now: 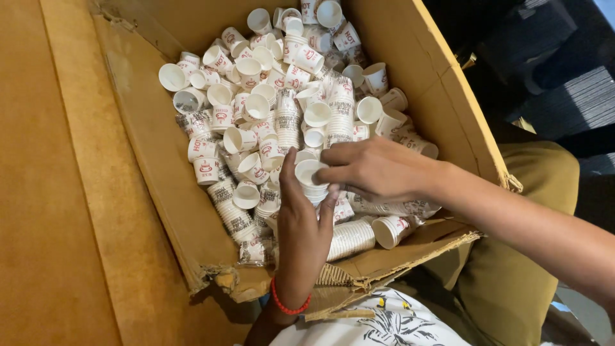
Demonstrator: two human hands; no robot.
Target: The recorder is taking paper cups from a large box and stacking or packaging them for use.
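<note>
- Two hands meet mid-frame over a cardboard box (pixel 410 77) of loose paper cups (pixel 256 109).
- Left hand (pixel 301 230) fingers wrap a short cup stack (pixel 311 182), apparently from below.
- Right hand (pixel 378 168) fingers pinch its top rim.

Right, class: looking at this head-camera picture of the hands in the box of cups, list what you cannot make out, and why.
- Head view: how many cups sit in the small stack; the left hand and right hand cover its sides.
- The bottom of the cardboard box; loose paper cups bury it.
- The box's far end; the top edge cuts it off.
- The red bracelet; only part shows around the wrist.
</note>
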